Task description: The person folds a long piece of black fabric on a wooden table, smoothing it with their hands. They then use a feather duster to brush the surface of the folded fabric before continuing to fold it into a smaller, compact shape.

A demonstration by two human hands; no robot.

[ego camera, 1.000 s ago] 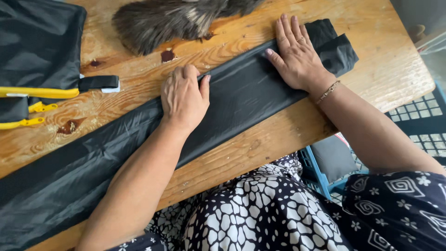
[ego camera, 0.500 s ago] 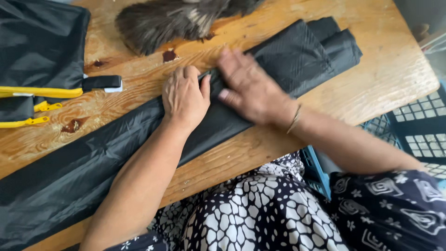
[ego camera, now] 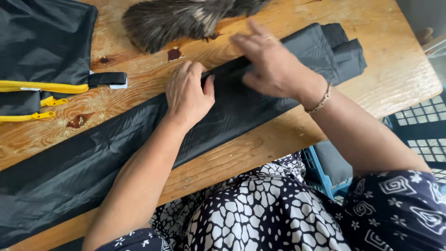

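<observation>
A long strip of folded black fabric (ego camera: 93,158) lies slantwise across the wooden table (ego camera: 381,74), its right end bunched into folds (ego camera: 341,49). My left hand (ego camera: 188,93) rests flat on the strip near its middle, fingers curled over the far edge. My right hand (ego camera: 272,62), blurred, lies flat on the fabric just right of the left hand, fingers spread, a thin bracelet on its wrist.
A black bag with yellow zip and pulls (ego camera: 42,60) lies at the table's far left. A dark furry thing (ego camera: 186,18) sits at the far edge. Blue and black plastic crates (ego camera: 418,130) stand on the floor to the right. Patterned dark clothing covers my lap.
My right hand slid left along the fabric from the bunched end to beside my left hand, then shifted a little right. My left hand stayed put.
</observation>
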